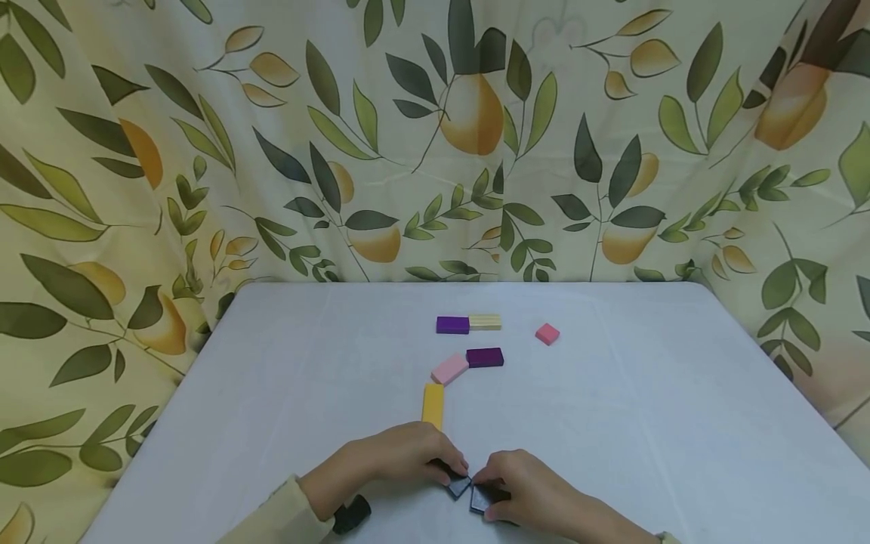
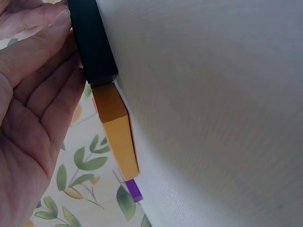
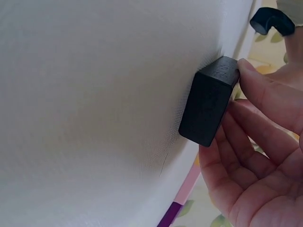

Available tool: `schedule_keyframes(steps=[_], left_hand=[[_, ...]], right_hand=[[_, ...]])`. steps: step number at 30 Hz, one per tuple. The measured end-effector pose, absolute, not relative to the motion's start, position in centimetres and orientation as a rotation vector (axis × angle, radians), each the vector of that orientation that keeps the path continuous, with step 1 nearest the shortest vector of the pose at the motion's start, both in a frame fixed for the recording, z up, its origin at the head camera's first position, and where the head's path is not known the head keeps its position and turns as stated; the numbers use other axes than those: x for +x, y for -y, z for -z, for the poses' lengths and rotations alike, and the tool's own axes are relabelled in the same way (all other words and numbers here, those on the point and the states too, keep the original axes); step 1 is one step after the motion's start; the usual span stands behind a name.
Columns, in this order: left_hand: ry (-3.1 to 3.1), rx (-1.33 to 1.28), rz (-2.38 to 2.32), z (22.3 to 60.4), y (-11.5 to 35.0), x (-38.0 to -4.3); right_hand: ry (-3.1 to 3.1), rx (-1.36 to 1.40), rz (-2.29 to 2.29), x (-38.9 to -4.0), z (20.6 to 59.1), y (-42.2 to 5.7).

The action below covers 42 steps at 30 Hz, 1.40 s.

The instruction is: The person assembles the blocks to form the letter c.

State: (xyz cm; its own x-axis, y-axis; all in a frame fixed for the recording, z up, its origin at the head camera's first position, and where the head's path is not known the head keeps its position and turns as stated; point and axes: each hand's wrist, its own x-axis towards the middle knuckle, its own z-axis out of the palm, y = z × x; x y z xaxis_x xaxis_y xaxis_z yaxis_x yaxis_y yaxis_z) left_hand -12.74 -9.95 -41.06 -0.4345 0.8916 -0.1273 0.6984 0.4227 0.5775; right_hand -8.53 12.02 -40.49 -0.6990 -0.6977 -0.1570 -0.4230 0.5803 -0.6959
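Near the front of the table, my left hand [image 1: 408, 452] pinches a black block [image 1: 458, 486] by its sides. The left wrist view has the thumb on this black block [image 2: 92, 42], whose far end meets a yellow block [image 2: 120, 142]. Just to the right, my right hand [image 1: 540, 491] holds a second black block [image 1: 485, 499] between thumb and fingers. That block [image 3: 204, 109] lies on the cloth in the right wrist view. The corners of the two black blocks nearly touch; whether they meet is unclear. Fingers hide part of each.
From the yellow block, a light pink block [image 1: 450, 369] and a dark purple block [image 1: 485, 357] continue the curved line. Farther back, a purple block [image 1: 452, 325] adjoins a cream ribbed one [image 1: 485, 323]. A small pink block [image 1: 547, 334] lies apart, right. Leaf-patterned curtain [image 1: 421, 189] surrounds the white table [image 1: 646, 393].
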Motion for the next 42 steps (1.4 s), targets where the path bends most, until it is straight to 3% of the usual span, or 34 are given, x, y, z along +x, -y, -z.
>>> schedule_keyframes(steps=[28,42], left_hand=[[-2.265,1.312,-0.623,40.57,9.59,-12.61],[-2.304,1.150,-0.659,40.33,9.01,-12.23]], right_hand=[[-2.420,-0.977,0.884,-8.69,40.63,-12.15],[-2.341,-0.957,0.861,-9.18,40.77,-12.43]])
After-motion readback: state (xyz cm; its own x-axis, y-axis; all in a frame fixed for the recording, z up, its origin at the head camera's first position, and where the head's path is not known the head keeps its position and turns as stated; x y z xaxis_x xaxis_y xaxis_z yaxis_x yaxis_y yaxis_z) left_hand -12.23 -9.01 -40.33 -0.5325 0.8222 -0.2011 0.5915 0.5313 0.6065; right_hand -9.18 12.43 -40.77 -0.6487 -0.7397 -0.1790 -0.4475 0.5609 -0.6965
